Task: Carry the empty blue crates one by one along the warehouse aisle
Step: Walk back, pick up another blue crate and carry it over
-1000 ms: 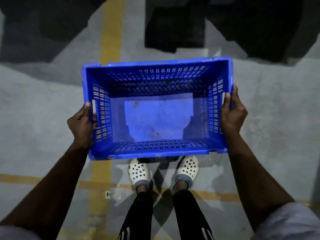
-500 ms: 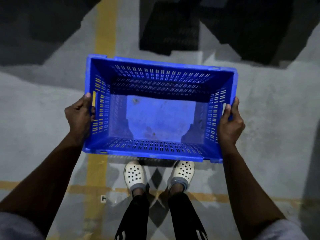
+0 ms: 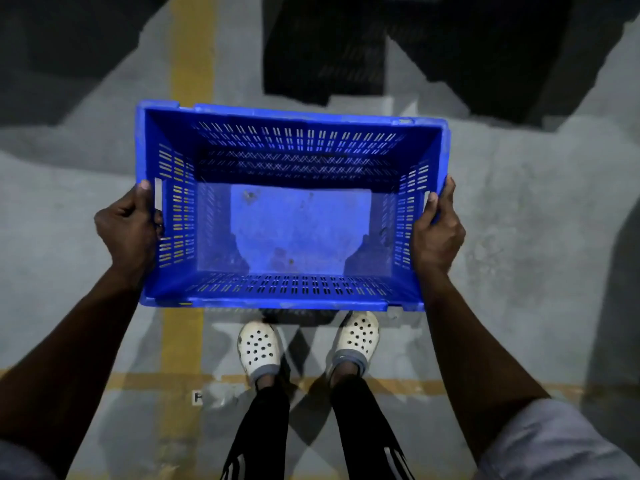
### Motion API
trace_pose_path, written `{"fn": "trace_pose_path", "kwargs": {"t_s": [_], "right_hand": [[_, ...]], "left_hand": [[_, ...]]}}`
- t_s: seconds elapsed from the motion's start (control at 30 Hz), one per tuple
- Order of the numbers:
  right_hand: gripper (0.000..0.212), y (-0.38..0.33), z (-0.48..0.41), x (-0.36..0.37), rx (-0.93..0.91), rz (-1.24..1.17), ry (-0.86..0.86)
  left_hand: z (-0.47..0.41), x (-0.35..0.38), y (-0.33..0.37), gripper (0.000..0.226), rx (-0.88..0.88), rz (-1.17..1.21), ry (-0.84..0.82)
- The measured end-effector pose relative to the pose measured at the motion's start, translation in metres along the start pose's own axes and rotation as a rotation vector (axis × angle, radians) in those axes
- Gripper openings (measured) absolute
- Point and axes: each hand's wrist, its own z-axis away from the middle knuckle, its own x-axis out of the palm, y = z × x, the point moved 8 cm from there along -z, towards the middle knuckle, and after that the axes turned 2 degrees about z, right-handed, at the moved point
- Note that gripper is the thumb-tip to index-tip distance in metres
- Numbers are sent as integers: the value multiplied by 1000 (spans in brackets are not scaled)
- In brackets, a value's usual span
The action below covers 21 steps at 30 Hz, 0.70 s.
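Mid-carry: left hand (image 3: 126, 230) and right hand (image 3: 437, 233) gripped the empty crate (image 3: 294, 303) by its ends; next, walk on, level.

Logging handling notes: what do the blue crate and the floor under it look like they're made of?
The blue crate looks like rigid moulded plastic with a slight sheen, judging by its slotted walls and scuffed solid base. The floor seems to be bare grey concrete, matt and mottled, with worn yellow painted lines.
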Motion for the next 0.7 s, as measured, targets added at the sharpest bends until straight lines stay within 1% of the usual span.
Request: {"fn": "trace_pose_path", "kwargs": {"t_s": [0.13, 0.2, 0.3, 0.37, 0.4, 0.47, 0.53, 0.57, 0.63, 0.7], "right_hand": [[54, 7, 3, 0, 45, -82, -66], [56, 12, 8, 1, 41, -117, -66], [55, 9, -2, 8, 15, -41, -29], [56, 8, -13, 10, 14, -27, -57], [56, 7, -14, 10, 8, -43, -93], [60, 7, -11, 6, -40, -83, -174], [65, 10, 2, 3, -96, -86, -253], [66, 15, 11, -1, -94, -74, -283], [64, 33, 33, -4, -60, -20, -309], [61, 48, 60, -9, -66, 21, -286]], "left_hand": [[-11, -3, 4, 52, -19, -5, 18], [-14, -1, 5, 58, 5, -30, -16], [-10, -2, 6, 67, 64, -49, -29], [-9, 1, 5, 69, 72, -54, -59], [-11, 1, 2, 67, 70, -60, -67], [-15, -3, -3, 56, 38, -89, -70], [-19, -9, -6, 48, 37, -190, -91], [-20, -12, -10, 51, 62, -274, -96], [-14, -20, -23, 65, 103, -512, -92], [11, -32, -44, 72, 124, -673, -46]]}}
